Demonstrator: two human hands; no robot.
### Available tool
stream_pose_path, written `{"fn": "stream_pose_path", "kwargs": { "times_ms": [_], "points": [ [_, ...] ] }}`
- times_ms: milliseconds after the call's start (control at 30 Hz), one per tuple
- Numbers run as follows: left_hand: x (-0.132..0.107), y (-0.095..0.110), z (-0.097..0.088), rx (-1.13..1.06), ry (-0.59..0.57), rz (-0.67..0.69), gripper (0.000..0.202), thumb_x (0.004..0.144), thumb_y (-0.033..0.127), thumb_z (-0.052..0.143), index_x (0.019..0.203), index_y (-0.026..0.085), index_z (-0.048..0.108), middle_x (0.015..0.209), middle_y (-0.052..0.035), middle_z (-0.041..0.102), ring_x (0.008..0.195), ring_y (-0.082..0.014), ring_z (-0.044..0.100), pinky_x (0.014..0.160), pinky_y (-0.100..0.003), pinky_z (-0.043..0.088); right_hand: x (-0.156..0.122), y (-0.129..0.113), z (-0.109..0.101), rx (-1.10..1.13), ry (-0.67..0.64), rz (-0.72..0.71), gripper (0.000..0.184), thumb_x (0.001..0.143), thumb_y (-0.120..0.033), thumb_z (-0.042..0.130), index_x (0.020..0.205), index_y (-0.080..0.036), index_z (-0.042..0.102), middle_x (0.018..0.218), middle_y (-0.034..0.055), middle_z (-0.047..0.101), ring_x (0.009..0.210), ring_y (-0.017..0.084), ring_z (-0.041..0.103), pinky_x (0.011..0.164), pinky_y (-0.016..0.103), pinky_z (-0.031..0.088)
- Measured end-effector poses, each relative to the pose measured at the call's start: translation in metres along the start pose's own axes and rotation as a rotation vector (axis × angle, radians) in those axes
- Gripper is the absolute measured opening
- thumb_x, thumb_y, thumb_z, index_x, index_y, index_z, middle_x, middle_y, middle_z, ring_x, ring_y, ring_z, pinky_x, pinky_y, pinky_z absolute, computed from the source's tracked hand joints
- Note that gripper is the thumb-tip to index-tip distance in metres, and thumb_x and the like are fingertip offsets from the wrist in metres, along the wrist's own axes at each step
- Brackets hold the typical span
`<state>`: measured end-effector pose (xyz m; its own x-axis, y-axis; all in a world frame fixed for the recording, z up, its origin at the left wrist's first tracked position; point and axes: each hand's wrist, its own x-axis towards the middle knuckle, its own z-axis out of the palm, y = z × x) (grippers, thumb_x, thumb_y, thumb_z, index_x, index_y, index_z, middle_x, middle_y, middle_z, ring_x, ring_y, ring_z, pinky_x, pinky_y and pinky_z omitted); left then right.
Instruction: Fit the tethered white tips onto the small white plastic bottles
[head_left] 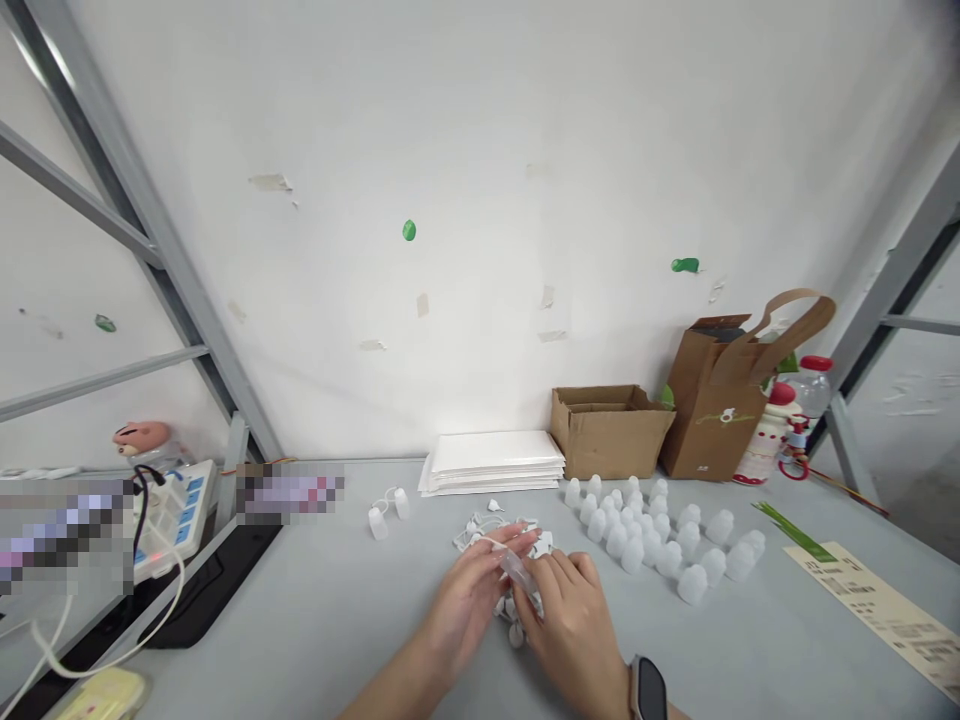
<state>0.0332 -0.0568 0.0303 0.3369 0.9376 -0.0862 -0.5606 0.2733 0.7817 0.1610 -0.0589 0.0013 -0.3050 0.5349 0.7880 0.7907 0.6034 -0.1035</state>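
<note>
My left hand (pixel 471 598) and my right hand (pixel 568 608) meet low in the middle of the view. Between them is a translucent white cap (pixel 516 568), pinched by both, its far end against my left fingers. My right fingers curl over its near end and hide part of it. Under and behind my hands lies a loose pile of small white corded pieces (pixel 472 530), partly covered. To the right stand several translucent white caps (pixel 632 553) in a loose group. Two white caps (pixel 378 524) joined by a cord lie to the left.
Behind the hands are a stack of white envelopes (pixel 491 462), an open cardboard box (pixel 615 440) and a brown paper bag (pixel 712 420). A printed paper strip (pixel 877 610) lies at right. A power strip (pixel 176 520), cables and a black phone-like slab (pixel 214 590) occupy the left.
</note>
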Motion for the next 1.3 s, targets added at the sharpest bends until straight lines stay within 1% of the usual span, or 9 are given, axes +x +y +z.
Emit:
{"fn": "stream_pose_path", "kwargs": {
  "times_ms": [133, 400, 600, 667, 800, 933, 1133, 1300],
  "points": [
    [0.0010, -0.0041, -0.0027, -0.056, -0.031, -0.020, 0.026, 0.078, 0.017, 0.045, 0.096, 0.014, 0.063, 0.112, -0.0093, 0.062, 0.118, -0.0233, 0.043, 0.101, -0.037, 0.025, -0.0001, -0.0003, -0.0002, 0.009, 0.014, 0.005, 0.020, 0.085, -0.014, 0.039, 0.070, -0.017, 0.053, 0.058, 0.0015, 0.052, 0.058, 0.015, 0.045, 0.059, 0.030, 0.025],
    [0.0020, -0.0031, -0.0061, -0.121, -0.080, -0.086, 0.032, 0.079, 0.018, 0.040, 0.103, 0.014, 0.062, 0.111, -0.0080, 0.062, 0.116, -0.0214, 0.045, 0.102, -0.036, 0.024, 0.0004, -0.0002, 0.0001, 0.018, 0.031, 0.009, 0.018, 0.084, -0.014, 0.040, 0.072, -0.016, 0.054, 0.058, 0.0021, 0.053, 0.058, 0.016, 0.045, 0.059, 0.030, 0.025],
    [0.0034, -0.0020, -0.0057, -0.110, -0.090, -0.090, 0.034, 0.077, 0.018, 0.040, 0.103, 0.014, 0.061, 0.111, -0.0084, 0.063, 0.114, -0.0215, 0.046, 0.102, -0.036, 0.023, 0.0009, -0.0001, -0.0025, 0.060, 0.002, 0.046, 0.017, 0.084, -0.014, 0.040, 0.074, -0.017, 0.055, 0.059, 0.0021, 0.054, 0.058, 0.016, 0.047, 0.059, 0.029, 0.025],
    [0.0040, -0.0020, -0.0059, -0.107, -0.094, -0.086, 0.034, 0.077, 0.017, 0.040, 0.103, 0.014, 0.062, 0.109, -0.0084, 0.063, 0.114, -0.0218, 0.047, 0.101, -0.036, 0.024, 0.0006, -0.0001, -0.0031, 0.084, -0.016, 0.076, 0.018, 0.084, -0.015, 0.041, 0.072, -0.017, 0.053, 0.058, 0.0015, 0.054, 0.057, 0.016, 0.047, 0.059, 0.029, 0.026],
    [0.0044, -0.0020, -0.0072, -0.091, -0.100, -0.074, 0.034, 0.077, 0.019, 0.041, 0.103, 0.014, 0.062, 0.109, -0.0088, 0.063, 0.113, -0.0228, 0.048, 0.101, -0.037, 0.025, 0.0002, 0.0006, -0.0030, 0.143, -0.056, 0.170, 0.017, 0.084, -0.021, 0.045, 0.069, -0.018, 0.051, 0.058, 0.0010, 0.054, 0.055, 0.015, 0.046, 0.059, 0.028, 0.027],
    [0.0038, -0.0025, -0.0087, -0.072, -0.081, -0.083, 0.034, 0.076, 0.020, 0.043, 0.104, 0.014, 0.061, 0.110, -0.0093, 0.063, 0.112, -0.0235, 0.048, 0.100, -0.038, 0.025, 0.0011, 0.0002, -0.0047, 0.251, -0.152, 0.291, 0.018, 0.083, -0.026, 0.049, 0.067, -0.018, 0.051, 0.059, 0.0006, 0.056, 0.055, 0.014, 0.047, 0.060, 0.027, 0.030],
    [0.0038, -0.0022, -0.0092, -0.049, -0.063, -0.077, 0.032, 0.075, 0.021, 0.045, 0.100, 0.013, 0.062, 0.105, -0.0110, 0.064, 0.109, -0.0242, 0.050, 0.098, -0.037, 0.027, 0.0021, 0.0001, -0.0072, 0.431, -0.294, 0.485, 0.018, 0.083, -0.030, 0.050, 0.069, -0.020, 0.055, 0.063, 0.0003, 0.060, 0.061, 0.015, 0.048, 0.062, 0.026, 0.034],
    [0.0051, -0.0017, -0.0099, -0.052, -0.047, -0.078, 0.032, 0.074, 0.020, 0.044, 0.099, 0.013, 0.062, 0.100, -0.0103, 0.065, 0.104, -0.0236, 0.053, 0.094, -0.036, 0.031, 0.0033, 0.0016, -0.0057, 0.528, -0.357, 0.610, 0.019, 0.080, -0.033, 0.052, 0.069, -0.020, 0.057, 0.064, 0.0006, 0.060, 0.066, 0.017, 0.047, 0.062, 0.026, 0.036]
  ]
}}
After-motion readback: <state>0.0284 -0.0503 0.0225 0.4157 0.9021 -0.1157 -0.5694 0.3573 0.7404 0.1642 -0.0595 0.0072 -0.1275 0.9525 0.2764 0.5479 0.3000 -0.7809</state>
